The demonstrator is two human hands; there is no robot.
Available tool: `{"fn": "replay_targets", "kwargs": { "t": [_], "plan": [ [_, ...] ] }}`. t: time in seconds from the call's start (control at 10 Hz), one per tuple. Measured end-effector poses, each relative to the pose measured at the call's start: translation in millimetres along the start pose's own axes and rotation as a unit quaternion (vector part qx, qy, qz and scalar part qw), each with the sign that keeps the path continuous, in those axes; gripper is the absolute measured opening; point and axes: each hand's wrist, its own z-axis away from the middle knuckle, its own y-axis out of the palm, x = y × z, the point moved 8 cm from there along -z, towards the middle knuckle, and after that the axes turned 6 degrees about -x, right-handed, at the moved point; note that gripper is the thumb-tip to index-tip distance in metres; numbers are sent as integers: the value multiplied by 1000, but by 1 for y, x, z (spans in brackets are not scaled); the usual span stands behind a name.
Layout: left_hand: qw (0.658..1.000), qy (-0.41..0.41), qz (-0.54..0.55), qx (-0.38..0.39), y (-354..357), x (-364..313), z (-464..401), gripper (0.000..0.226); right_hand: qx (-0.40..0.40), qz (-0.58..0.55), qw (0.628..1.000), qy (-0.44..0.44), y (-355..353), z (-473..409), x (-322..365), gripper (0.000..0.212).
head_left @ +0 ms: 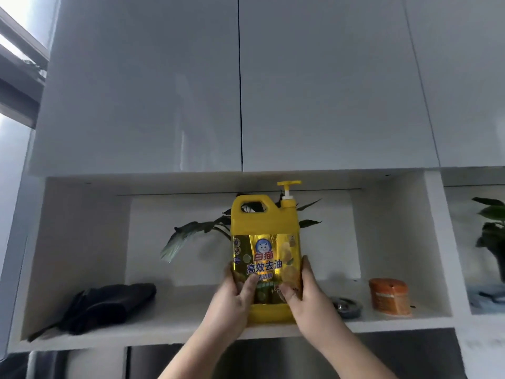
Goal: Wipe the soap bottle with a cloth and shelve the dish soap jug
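Note:
A big yellow dish soap jug (266,242) with a pump top and a handle stands upright at the front of an open white shelf (153,328). My left hand (235,294) grips its lower left side, thumb across the label. On the lower right side my right hand (307,294) holds it the same way. The jug's base sits at the shelf's front edge. No cloth and no smaller soap bottle are in view.
Behind the jug stands a leafy plant (191,233). A dark folded item (106,305) lies at the shelf's left. A metal ring (347,306) and an orange spool (389,296) sit at the right. Closed white cabinet doors (240,86) hang above.

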Motion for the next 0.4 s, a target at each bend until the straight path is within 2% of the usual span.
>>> {"fn": "replay_targets", "kwargs": {
  "t": [0.1, 0.3, 0.4],
  "plan": [
    [1000, 7, 1, -10, -2, 3, -3, 48, -20, 12, 1000, 3, -1, 0, -1, 71],
    [999, 0, 40, -34, -11, 6, 1, 65, -87, 12, 996, 1, -17, 10, -1, 77],
    [996, -9, 67, -56, -17, 3, 4, 54, -119, -21, 992, -18, -33, 17, 1, 69]
  ]
}}
